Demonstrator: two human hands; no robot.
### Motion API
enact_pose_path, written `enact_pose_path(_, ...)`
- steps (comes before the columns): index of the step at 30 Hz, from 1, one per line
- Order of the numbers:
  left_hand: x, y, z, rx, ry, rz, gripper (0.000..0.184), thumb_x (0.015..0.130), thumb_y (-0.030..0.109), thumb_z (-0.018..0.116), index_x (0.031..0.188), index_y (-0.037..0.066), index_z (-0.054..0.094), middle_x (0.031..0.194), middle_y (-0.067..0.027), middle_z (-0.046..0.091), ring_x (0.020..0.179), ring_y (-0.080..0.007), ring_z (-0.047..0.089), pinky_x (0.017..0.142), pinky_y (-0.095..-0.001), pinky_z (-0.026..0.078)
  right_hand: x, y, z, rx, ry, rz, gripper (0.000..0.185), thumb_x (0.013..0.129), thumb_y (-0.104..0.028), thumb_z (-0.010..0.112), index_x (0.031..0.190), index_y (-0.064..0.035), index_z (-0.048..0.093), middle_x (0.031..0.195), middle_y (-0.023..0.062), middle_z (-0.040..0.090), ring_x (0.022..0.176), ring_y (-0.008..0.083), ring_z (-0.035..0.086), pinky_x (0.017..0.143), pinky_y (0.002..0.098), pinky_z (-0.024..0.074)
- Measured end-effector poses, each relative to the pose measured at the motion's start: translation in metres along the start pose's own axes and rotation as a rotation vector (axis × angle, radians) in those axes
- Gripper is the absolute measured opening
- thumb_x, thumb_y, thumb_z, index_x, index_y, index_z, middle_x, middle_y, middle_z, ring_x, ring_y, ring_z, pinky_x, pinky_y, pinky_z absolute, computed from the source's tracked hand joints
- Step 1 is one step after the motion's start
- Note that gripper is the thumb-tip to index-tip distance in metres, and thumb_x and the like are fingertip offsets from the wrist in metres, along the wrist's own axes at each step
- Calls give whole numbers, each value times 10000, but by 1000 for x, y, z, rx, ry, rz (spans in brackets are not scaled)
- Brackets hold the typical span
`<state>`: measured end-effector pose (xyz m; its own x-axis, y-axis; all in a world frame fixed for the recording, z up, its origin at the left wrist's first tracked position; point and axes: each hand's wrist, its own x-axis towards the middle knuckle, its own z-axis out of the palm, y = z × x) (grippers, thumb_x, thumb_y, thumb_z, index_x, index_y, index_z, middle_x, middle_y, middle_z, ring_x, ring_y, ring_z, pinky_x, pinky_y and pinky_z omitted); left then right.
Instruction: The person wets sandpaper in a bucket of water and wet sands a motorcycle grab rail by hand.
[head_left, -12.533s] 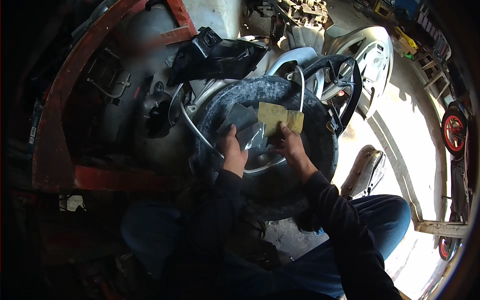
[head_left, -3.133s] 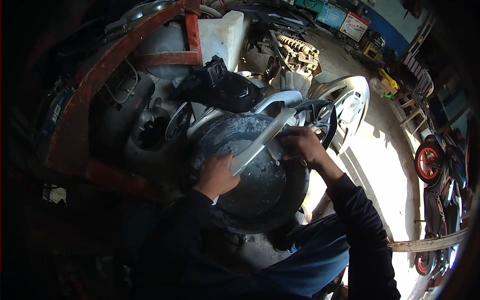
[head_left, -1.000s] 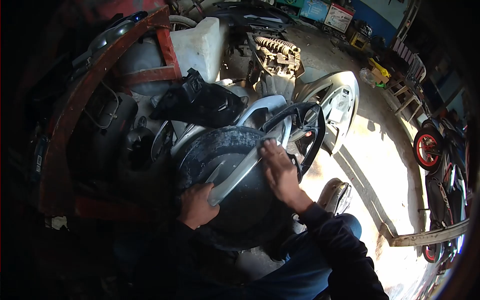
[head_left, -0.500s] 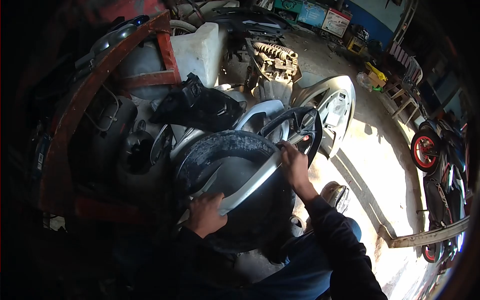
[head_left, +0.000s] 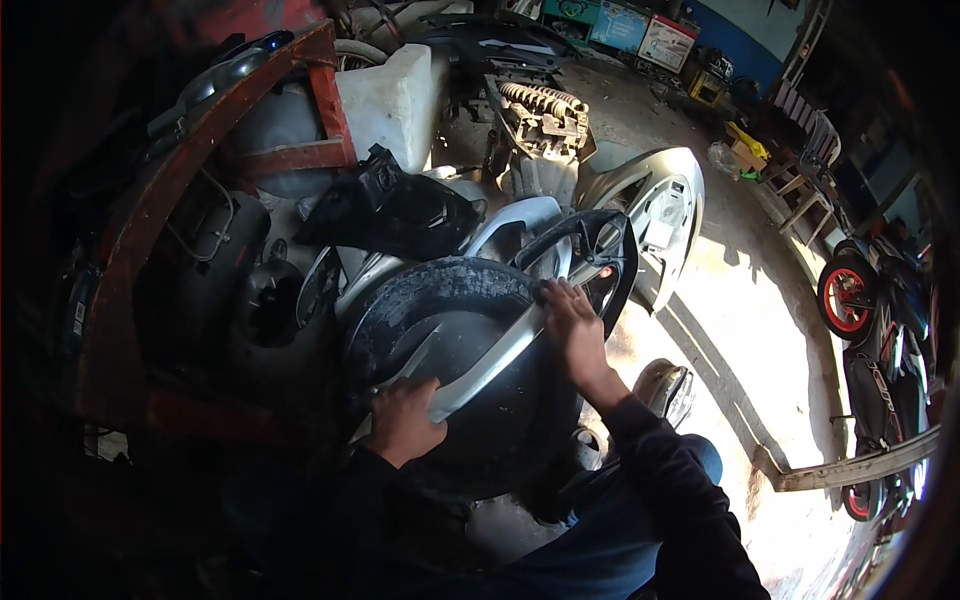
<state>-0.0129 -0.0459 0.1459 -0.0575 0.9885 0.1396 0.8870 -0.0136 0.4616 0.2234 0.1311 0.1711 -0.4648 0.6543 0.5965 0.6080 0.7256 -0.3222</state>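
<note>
A long, curved silver motorcycle body panel lies slantwise over a round black tub. My left hand is closed around the panel's lower left part, at the tub's near left side. At the panel's upper right end, my right hand bends over it with the fingers close together. The undersides of the fingers are hidden, so a small thing beneath them cannot be ruled out. Inside the tub the surface looks dark and smooth; whether it is liquid is unclear.
Behind the tub lie a black plastic part, a black frame-like part and a silver fairing. A red metal frame rises at left. Parked motorcycles and a wooden beam are at right.
My right hand has shifted slightly left and its fingers have straightened over the panel's end. The left hand still grips the panel, and the whole view has moved a little.
</note>
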Motion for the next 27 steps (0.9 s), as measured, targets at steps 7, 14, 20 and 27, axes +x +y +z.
enact_pose_path(7,5,0,-4,41,10,-26,390,631,159,727,1003,71,648,913,-130,675,890,-354,652,764,-495,507,-9,-20,0,26,18,-157,358,808,-31,659,1160,30,639,1242,215,645,1151,368,639,1021,447,510)
enact_pose_path(14,3,1,-9,42,3,-38,412,633,162,734,1027,67,655,931,-160,670,880,-369,655,763,-496,511,-20,-20,0,46,23,-101,408,838,3,623,1246,17,617,1249,216,648,1199,382,611,1063,453,478)
enact_pose_path(20,5,-1,-9,29,-8,-33,435,639,169,735,1054,63,656,945,-166,672,918,-374,658,781,-492,513,-15,-13,2,120,60,19,379,826,21,612,1203,28,642,1249,212,648,1234,377,585,1031,435,503)
enact_pose_path(27,6,-1,-9,34,-16,-51,434,636,161,728,1052,62,657,947,-168,672,918,-373,658,780,-495,511,21,-8,-11,327,-282,781,368,812,-46,656,1173,23,662,1164,219,680,1169,381,628,966,438,531)
